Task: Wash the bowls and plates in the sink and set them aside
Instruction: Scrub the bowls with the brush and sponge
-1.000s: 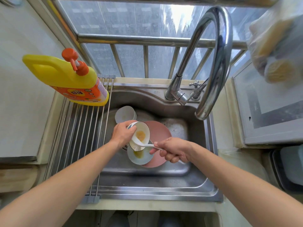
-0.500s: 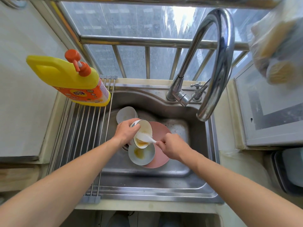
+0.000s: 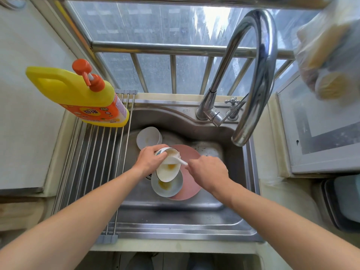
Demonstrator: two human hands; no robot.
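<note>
Three bowls (image 3: 168,169) (image 3: 149,137) (image 3: 166,186) — one pink plate (image 3: 190,184), one spoon (image 3: 176,160), one detergent bottle (image 3: 78,96), one faucet (image 3: 251,75).

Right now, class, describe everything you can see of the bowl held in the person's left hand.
The bowl looks ceramic: white inside, dark rim, patterned outside. It is tilted on its side above the sink, mouth toward the camera, with yellow residue inside. The left hand grips its outer wall; a white spoon, held by the right hand, reaches inside. A grey bowl lies just below.
</note>
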